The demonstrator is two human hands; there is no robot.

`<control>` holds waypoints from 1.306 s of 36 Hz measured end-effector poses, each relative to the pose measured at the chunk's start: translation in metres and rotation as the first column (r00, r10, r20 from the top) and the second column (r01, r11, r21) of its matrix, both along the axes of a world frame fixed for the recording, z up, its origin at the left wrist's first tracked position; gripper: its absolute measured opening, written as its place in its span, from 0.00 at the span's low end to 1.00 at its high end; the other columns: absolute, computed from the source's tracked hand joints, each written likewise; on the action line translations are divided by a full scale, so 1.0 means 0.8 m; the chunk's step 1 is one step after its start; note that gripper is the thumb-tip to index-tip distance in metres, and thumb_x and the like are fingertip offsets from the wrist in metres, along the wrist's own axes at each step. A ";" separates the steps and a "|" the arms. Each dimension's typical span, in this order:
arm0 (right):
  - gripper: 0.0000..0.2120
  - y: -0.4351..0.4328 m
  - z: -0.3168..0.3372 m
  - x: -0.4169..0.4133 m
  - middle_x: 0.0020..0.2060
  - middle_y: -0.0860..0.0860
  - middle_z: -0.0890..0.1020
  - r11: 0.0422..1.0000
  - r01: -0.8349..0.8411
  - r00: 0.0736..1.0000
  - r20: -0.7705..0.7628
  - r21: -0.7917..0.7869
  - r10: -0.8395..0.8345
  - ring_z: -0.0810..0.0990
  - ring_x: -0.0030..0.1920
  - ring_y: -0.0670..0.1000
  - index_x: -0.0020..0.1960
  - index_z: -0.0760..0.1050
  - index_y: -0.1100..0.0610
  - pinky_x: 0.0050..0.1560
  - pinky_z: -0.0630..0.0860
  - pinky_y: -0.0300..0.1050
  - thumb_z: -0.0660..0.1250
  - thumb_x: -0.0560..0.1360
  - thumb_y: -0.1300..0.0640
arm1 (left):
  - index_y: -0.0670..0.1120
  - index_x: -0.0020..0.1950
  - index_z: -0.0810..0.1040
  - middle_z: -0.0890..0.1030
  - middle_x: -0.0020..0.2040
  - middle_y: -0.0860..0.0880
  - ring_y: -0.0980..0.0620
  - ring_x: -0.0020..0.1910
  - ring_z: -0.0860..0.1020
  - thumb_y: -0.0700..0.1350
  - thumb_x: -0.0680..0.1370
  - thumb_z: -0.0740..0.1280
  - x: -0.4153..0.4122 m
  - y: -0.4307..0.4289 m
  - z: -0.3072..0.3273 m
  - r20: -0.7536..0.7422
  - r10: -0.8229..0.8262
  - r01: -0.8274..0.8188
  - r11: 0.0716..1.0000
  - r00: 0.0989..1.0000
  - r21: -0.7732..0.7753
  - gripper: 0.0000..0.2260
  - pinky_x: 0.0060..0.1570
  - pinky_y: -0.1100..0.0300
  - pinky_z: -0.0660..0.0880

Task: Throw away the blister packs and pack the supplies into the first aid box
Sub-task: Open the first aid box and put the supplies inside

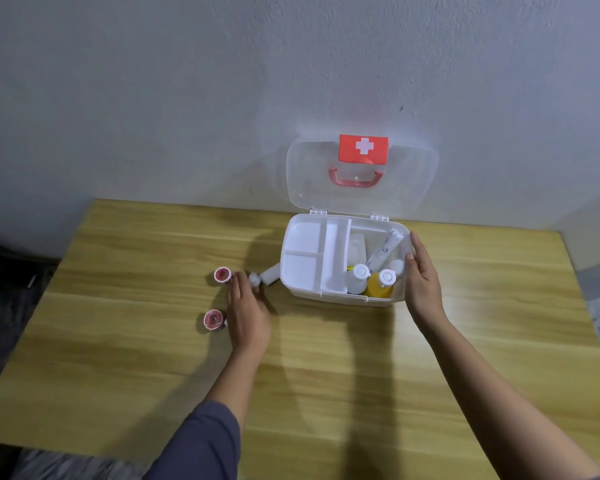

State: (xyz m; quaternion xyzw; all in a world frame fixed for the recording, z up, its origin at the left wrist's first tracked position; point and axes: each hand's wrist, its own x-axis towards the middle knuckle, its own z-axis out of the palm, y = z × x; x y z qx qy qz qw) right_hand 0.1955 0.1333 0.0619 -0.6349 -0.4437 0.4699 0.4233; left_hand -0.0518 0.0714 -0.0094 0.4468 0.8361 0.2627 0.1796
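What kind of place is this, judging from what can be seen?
Probably a plain room at home or in an office, not a clinic: a light wooden-patterned table pushed against a bare grey plaster wall, with an open white plastic first aid box on it.

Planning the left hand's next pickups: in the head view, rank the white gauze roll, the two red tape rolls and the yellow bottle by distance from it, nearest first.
From the left hand:
1. White gauze roll, at the fingers, beside the box's left wall.
2. Near red tape roll and far red tape roll, both to its left; too close to call.
3. Yellow bottle, inside the first aid box, to its right.
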 end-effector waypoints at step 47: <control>0.19 0.000 -0.004 -0.004 0.71 0.50 0.69 0.999 0.035 0.999 0.012 -0.012 -0.034 0.67 0.70 0.50 0.72 0.62 0.50 0.73 0.62 0.53 0.52 0.81 0.57 | 0.49 0.71 0.66 0.54 0.77 0.41 0.42 0.74 0.60 0.55 0.78 0.55 -0.023 0.042 -0.003 0.060 -0.263 0.257 0.962 0.963 0.096 0.22 0.66 0.47 0.67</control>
